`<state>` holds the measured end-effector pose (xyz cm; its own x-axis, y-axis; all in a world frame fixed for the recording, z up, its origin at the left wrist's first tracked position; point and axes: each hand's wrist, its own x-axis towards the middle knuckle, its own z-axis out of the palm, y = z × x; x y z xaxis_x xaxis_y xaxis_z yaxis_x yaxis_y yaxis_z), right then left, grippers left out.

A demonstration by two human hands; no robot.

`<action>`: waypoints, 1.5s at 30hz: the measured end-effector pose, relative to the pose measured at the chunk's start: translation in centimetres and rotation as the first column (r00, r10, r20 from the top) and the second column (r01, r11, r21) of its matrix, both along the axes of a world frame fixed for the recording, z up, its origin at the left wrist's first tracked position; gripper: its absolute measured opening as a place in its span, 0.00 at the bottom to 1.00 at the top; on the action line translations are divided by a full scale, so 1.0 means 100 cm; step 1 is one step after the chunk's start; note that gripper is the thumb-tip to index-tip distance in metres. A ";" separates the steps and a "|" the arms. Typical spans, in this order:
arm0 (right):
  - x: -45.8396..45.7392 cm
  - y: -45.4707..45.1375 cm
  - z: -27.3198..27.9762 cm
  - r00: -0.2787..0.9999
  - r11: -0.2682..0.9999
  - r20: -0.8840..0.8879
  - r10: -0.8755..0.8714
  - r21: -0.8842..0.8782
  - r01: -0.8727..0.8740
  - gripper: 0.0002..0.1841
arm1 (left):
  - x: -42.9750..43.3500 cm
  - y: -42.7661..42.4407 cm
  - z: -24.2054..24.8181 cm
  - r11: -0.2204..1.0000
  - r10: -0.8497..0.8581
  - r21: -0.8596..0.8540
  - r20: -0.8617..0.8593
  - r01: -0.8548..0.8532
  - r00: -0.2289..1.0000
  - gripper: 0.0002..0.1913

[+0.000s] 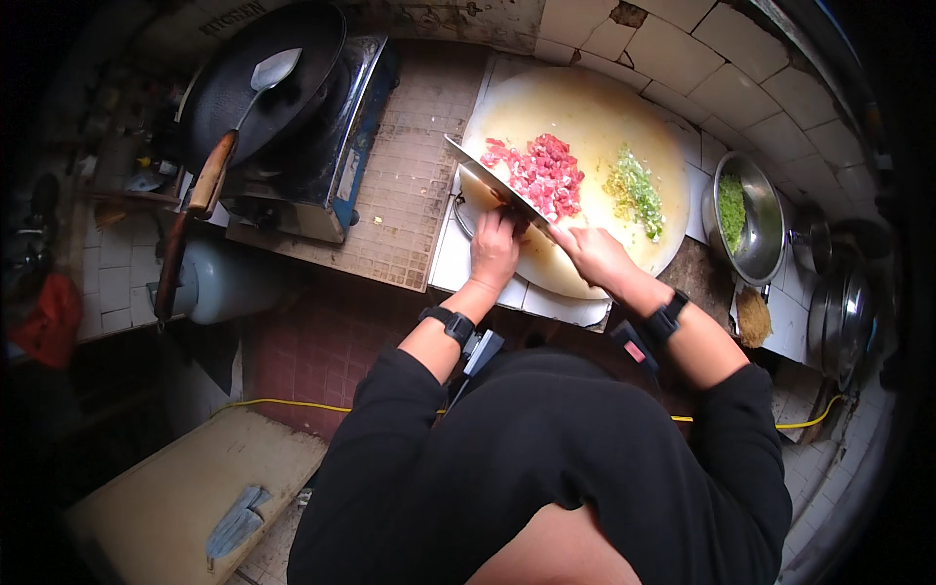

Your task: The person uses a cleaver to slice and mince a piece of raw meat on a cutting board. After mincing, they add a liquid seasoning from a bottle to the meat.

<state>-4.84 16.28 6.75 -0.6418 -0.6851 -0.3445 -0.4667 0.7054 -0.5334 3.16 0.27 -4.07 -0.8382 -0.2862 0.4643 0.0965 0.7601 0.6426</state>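
My right hand [601,257] is closed around the handle of a cleaver [494,183], whose blade reaches up and left across the near left part of a round chopping board [585,88]. Close against the blade's near side, the bent fingers of my left hand [496,247] press on something dark red, mostly hidden by fingers and blade. Beyond the blade lies a heap of diced raw red meat [548,175]. To its right, chopped green onion [640,199] lies beside small yellowish bits [621,191], perhaps minced ginger or garlic.
A wok [292,110] holding a wood-handled spatula [276,69] sits on a gas stove [292,205] at the left. Right of the board stand a steel bowl [760,248] with chopped greens and a brown scrubber [753,318]. A tiled wall [738,80] rises behind; a gas cylinder [227,278] stands below left.
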 end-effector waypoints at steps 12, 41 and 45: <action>0.021 0.030 0.030 0.993 0.994 0.109 -0.041 0.101 0.030 0.30 | 0.003 -0.004 0.004 0.997 0.070 -0.027 -0.024 -0.071 0.997 0.08; 0.024 -0.011 0.001 0.997 0.998 0.053 -0.059 0.025 0.058 0.32 | 0.012 -0.015 -0.001 0.997 0.023 -0.076 0.004 -0.023 1.000 0.08; 0.024 0.025 0.011 0.925 0.978 0.319 -0.205 0.099 0.182 0.32 | 0.000 -0.027 0.003 0.984 0.088 -0.158 0.058 -0.078 0.994 0.16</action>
<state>-2.39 18.76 7.89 -0.6043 -0.5270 -0.5976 -0.1259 0.8037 -0.5815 3.20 -2.41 -3.74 -0.8442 -0.2848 0.4541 -0.0091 0.8546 0.5191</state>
